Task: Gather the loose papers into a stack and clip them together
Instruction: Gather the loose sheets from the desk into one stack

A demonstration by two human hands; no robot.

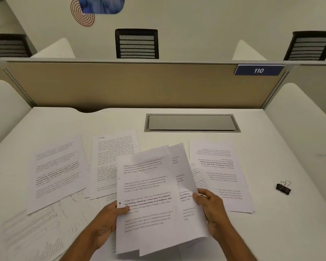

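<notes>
A small bundle of printed sheets (149, 194) is raised off the white desk (290, 147) in front of me, its pages not squared up. My left hand (109, 219) grips the bundle's left edge, thumb on the top page. My right hand (213, 210) pinches the right edge. More loose sheets lie flat: one at the left (56, 172), one behind the bundle (113, 157), one with a table at the near left (40, 228), one turned upside down at the right (222, 172). A black binder clip (284, 188) lies on the desk at the far right, apart from everything.
A grey cable hatch (191, 123) is set into the desk behind the papers. A tan divider panel (130, 85) with a blue "110" label (258, 70) closes off the back. White side partitions stand left and right. Black chairs show beyond the divider.
</notes>
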